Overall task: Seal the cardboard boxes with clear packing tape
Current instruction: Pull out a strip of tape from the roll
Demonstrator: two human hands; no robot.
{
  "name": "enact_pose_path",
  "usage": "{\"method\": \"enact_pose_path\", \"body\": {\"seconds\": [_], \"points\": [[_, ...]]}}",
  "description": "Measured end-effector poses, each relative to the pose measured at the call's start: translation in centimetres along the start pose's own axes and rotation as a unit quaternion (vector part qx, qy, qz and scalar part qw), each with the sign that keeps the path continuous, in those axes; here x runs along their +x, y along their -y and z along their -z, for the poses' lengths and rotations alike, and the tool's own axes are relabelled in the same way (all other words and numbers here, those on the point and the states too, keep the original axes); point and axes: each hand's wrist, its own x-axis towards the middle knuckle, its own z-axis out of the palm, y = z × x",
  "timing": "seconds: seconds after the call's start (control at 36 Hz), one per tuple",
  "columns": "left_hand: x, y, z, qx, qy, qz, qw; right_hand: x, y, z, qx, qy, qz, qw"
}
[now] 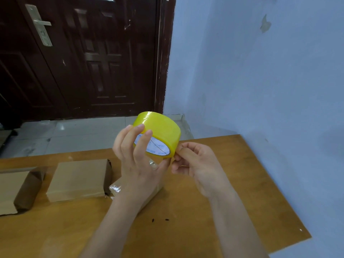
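Bright yellow tape roll, glossy, with a white core label printed in pale blue. Plain brown cardboard boxes, one wrapped at its end in darker brown. Orange-brown wood-grain tabletop with two small black specks. Dark reddish-brown panelled door with a silver handle plate. Pale blue wall, chipped in patches. Light grey floor tiles.

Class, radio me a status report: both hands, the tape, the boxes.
Left hand grips tape roll. Right hand fingers pinch at its edge. Boxes on table; nothing in the way.
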Motion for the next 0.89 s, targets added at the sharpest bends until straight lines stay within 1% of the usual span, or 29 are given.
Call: {"method": "enact_pose_path", "body": {"seconds": [0.08,0.14,0.22,0.31,0.44,0.56,0.64,0.69,0.75,0.81,0.89], "points": [[-0.1,-0.2,-0.1,-0.013,0.009,0.036,0.999,0.4,-0.4,-0.2,-0.016,-0.015,0.014,1.000],[-0.2,-0.5,0.0,-0.025,0.028,0.074,0.997,0.6,-0.7,-0.4,-0.025,-0.032,0.025,0.999],[0.1,-0.7,0.1,-0.025,0.082,0.124,0.989,0.8,-0.9,-0.4,-0.032,-0.060,0.039,0.997],[0.2,-0.8,0.3,-0.046,0.125,0.156,0.979,0.8,-0.8,-0.2,-0.020,-0.068,0.041,0.997],[0.0,-1.1,-0.1,-0.098,0.120,0.215,0.964,0.8,-0.7,-0.2,-0.021,-0.086,0.051,0.995],[0.0,-0.9,0.1,-0.083,0.116,0.210,0.967,0.7,-0.7,0.0,-0.026,-0.070,0.042,0.996],[0.3,-0.5,0.4,-0.064,0.127,0.212,0.967,0.5,-0.8,0.3,0.034,-0.029,0.021,0.999],[0.4,-0.3,0.5,-0.056,0.132,0.214,0.966,0.5,-0.8,0.4,0.089,-0.023,0.009,0.996],[0.5,-0.3,0.6,-0.054,0.137,0.215,0.966,0.6,-0.7,0.5,0.109,-0.026,0.003,0.994],[0.4,-0.4,0.6,-0.048,0.143,0.207,0.967,0.6,-0.7,0.5,0.066,-0.029,0.012,0.997],[0.3,-0.6,0.5,-0.044,0.151,0.197,0.968,0.7,-0.7,0.2,-0.052,-0.038,0.040,0.997]]}}
